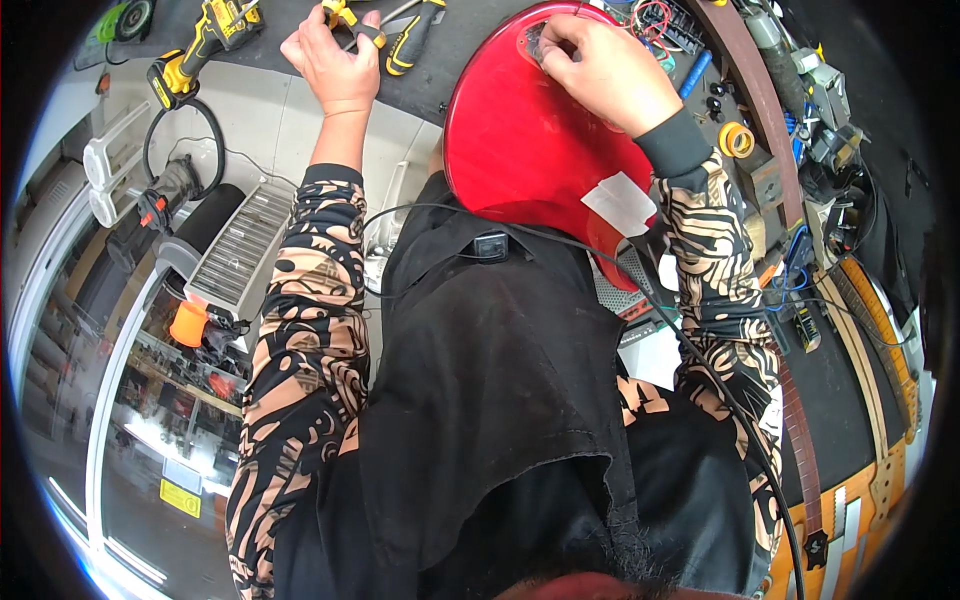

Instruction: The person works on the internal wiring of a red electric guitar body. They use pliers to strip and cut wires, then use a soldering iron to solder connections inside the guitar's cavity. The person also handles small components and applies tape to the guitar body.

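The red guitar body (535,130) spans desk (425,97) and dark apron (480,350), likely for steadiness, the left hand (340,68) closed round a yellow-and-black tool (340,14), the right hand (612,72) resting its fingertips at the body's oval recess (530,42), though I can't tell whether they pinch anything.

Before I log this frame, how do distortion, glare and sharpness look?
Head view: fisheye bends the white frame bar at left, inside a dark rim; head view: bright streaks glare at lower left, with a soft sheen on the glossy red body; head view: left hand and right hand look fairly sharp.
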{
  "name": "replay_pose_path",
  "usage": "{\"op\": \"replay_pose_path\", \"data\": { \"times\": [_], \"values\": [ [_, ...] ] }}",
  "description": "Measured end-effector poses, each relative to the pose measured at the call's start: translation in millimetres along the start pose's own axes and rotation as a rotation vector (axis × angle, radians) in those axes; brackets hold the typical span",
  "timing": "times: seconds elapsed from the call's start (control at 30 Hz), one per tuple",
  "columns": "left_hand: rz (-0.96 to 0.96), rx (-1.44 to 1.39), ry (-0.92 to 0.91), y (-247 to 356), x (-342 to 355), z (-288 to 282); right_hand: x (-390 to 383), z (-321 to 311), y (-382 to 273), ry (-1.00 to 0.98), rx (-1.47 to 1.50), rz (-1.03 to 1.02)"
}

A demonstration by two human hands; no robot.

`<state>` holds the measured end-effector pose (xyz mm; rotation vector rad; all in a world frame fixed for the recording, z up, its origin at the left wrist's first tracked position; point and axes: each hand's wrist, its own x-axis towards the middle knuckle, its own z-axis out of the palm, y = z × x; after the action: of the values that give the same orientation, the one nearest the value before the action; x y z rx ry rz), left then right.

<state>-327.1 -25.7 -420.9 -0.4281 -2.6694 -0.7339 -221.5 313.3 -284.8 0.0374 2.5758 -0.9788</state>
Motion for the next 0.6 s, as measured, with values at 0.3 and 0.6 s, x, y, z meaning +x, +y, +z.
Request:
{"op": "replay_pose_path", "data": {
  "times": [0.3,0.6],
  "values": [
    [0.006,0.034,-0.01,0.4,1.7,0.6,-3.2,12.5,3.5,0.043,-0.045,0.037],
    [-0.018,0.034,-0.011,0.7,-0.3,0.7,-13.5,12.5,-19.2,0.205,0.25,0.062]
  ]
}}
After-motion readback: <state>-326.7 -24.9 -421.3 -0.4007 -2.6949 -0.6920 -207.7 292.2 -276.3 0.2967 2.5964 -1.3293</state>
